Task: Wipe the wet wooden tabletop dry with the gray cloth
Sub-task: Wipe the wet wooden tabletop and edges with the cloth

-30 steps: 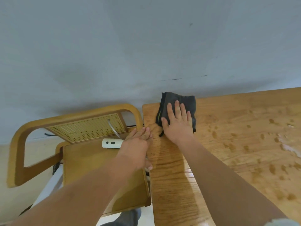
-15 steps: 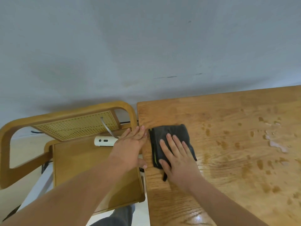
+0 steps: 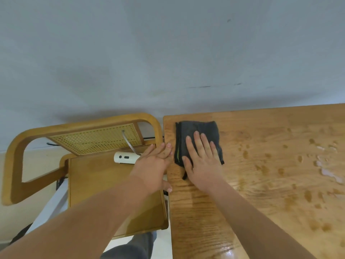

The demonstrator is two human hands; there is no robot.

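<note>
wooden chair (image 3: 37, 139) with cane back at left, white device (image 3: 124, 157) lying on its seat. left hand (image 3: 155, 165) flat, fingers together, resting on the table's left edge, thumb hooked over the side, holding nothing. gray cloth (image 3: 200, 131) folded, near the table's far left corner. right hand (image 3: 202, 163) flat on the cloth, fingers spread, pressing down. table (image 3: 261, 184) wood, water drops (image 3: 280, 171) scattered to the right, well apart from the cloth.

Right hand (image 3: 202, 161) flat, fingers spread, palm down on gray cloth (image 3: 201, 128); left hand (image 3: 154, 165) just left of cloth, fingers together, extended; both forearms bare.
</note>
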